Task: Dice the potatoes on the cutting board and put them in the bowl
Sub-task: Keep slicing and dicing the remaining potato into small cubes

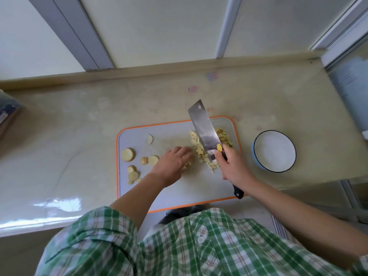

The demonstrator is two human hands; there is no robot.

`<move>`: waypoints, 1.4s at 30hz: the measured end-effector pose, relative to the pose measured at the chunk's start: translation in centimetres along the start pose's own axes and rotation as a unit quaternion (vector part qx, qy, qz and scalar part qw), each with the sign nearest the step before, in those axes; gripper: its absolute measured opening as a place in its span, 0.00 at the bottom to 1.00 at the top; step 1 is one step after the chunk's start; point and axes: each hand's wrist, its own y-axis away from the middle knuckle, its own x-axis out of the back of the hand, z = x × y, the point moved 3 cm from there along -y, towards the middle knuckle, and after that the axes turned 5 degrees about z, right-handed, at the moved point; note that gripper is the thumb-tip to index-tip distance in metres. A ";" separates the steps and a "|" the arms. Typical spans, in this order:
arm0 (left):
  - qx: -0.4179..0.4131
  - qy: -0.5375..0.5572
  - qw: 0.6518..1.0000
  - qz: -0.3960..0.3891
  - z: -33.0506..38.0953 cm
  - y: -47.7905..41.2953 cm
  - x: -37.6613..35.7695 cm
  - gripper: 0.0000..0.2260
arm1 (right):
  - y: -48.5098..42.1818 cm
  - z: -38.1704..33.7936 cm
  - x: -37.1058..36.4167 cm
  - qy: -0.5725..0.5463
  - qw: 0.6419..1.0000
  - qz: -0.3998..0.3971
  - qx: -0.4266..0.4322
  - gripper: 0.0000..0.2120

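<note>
- Right hand [232,166] is gripping the cleaver [205,132] handle, blade tilting over the diced potato [201,150] on the board's far right.
- Left hand [172,163] is resting on the diced potato, fingers spread flat, just left of the blade.
- Potato slices [128,154] are lying on the cutting board [179,192] left side.
- Bowl [274,151] is sitting right of the board, apart.

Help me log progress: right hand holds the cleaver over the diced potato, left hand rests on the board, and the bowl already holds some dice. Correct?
Not the bowl: in the head view it is empty; the dice all lie on the cutting board. The right hand does hold the cleaver; the left hand rests there.
</note>
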 end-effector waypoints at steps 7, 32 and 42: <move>-0.038 -0.037 0.998 0.015 -0.1 -1.4 -0.2 0.12 | 1.2 0.2 -0.6 0.018 0.999 -0.026 -0.011 0.15; 0.224 0.160 0.956 0.100 -0.9 1.7 -0.6 0.19 | 2.0 -0.3 -4.6 0.134 0.990 -0.048 0.011 0.13; 0.189 0.152 0.959 0.149 -1.5 2.1 -0.5 0.10 | 2.8 -0.7 -5.6 0.150 0.988 -0.044 -0.003 0.13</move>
